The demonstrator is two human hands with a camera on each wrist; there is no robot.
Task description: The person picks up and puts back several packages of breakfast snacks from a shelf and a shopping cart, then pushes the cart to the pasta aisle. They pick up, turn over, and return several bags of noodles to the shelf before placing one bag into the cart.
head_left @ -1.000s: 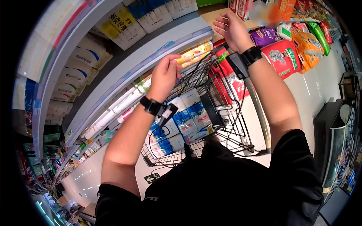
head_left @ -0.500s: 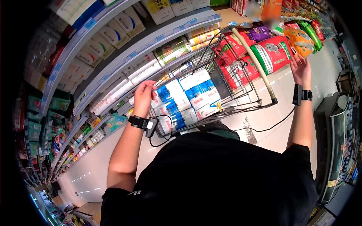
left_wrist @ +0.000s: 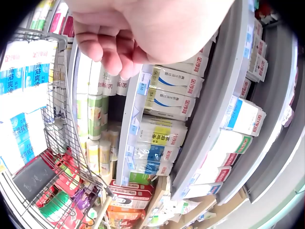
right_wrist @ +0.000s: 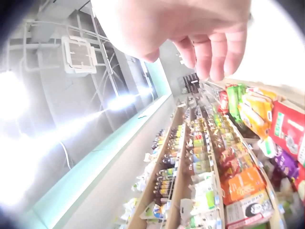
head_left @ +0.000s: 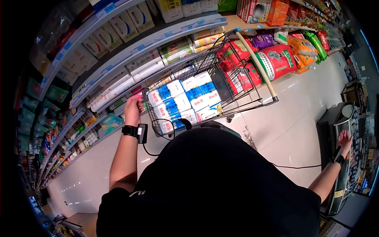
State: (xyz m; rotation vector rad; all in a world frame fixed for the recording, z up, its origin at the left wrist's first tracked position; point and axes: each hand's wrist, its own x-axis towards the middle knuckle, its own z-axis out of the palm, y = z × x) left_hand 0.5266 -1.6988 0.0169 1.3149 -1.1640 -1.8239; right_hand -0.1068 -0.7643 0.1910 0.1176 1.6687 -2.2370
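In the head view my left hand [head_left: 133,110] hangs beside the end of a wire shopping cart [head_left: 252,106], fingers loosely bent and holding nothing; whether it touches the wire I cannot tell. White and blue packs [head_left: 185,96] fill the cart basket. The left wrist view shows the loosely curled fingers of that left hand [left_wrist: 147,33] in front of shelved packs [left_wrist: 169,90]. Far out to the right, my right hand [head_left: 345,143] is raised with relaxed fingers. It is empty in the right wrist view too, where the right hand [right_wrist: 190,33] hangs above distant shelves.
Stocked shelves [head_left: 138,49] curve along the left and top. Red sacks [head_left: 276,61] and orange bags [head_left: 303,49] lie on the floor beyond the cart handle [head_left: 256,63]. A dark glass-sided case [head_left: 335,118] stands at the right. A cable [head_left: 296,167] runs toward my right arm.
Both hands have moved apart, the right one far out to the right, the left one down and left to the cart's end. The cart appears further left than half a second ago.
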